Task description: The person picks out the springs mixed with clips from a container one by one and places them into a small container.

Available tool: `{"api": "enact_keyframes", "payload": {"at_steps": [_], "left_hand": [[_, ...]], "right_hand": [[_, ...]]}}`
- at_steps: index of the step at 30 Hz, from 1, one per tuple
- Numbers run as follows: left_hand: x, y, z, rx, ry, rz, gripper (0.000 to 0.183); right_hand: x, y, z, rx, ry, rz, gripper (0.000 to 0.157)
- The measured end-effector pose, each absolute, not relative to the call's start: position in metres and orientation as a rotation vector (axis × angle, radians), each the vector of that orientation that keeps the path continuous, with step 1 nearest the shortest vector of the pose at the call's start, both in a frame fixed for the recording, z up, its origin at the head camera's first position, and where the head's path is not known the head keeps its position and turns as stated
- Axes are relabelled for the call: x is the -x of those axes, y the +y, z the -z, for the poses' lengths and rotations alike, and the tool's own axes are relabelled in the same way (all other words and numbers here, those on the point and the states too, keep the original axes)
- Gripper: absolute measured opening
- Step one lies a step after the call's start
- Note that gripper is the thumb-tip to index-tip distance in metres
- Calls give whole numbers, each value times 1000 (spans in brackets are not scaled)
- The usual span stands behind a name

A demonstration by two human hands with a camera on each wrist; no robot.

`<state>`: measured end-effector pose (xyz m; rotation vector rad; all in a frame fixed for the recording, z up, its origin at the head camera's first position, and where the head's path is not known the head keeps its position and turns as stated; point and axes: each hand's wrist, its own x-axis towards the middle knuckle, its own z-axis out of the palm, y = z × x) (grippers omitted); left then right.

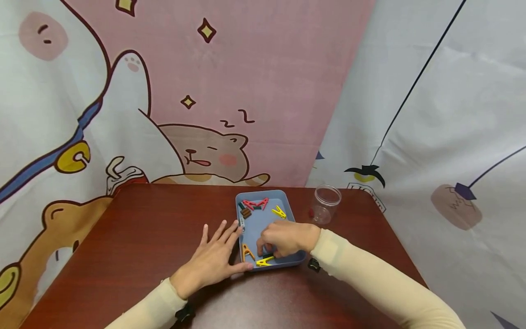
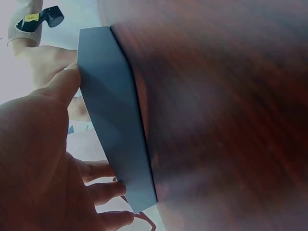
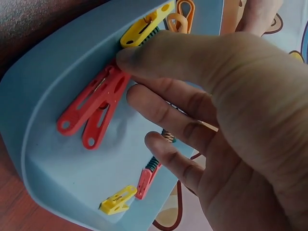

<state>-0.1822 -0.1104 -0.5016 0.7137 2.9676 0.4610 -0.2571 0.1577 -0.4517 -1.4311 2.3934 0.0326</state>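
The step in hand is judged to be the taking of a red clothespin (image 3: 92, 97) from the blue tray (image 1: 256, 228). The clothespin is inside the tray, by the near wall, next to a yellow clothespin (image 1: 263, 262). The right hand (image 1: 285, 237) appears to pinch its end between thumb and forefinger; whether it is off the tray floor cannot be told. The left hand (image 1: 215, 256) has its fingers spread and touches the tray's left side, presumably steadying it. The next move seems to call for a firm pinch and a lift that does not drag the yellow clothespin.

The worktop (image 1: 172, 219) is dark reddish brown, with a sheen in front of the tray. A clear jar (image 1: 327, 203) stands toward its far right. A cloth backdrop (image 1: 279, 82) printed with cartoon animals hangs behind.
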Motion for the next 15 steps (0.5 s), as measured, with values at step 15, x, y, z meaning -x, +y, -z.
{"api": "enact_keyframes", "payload": {"at_steps": [15], "left_hand": [[181, -109, 500, -708, 2963, -459, 111]], "right_hand": [[257, 155, 454, 1408, 2435, 7, 34]]}}
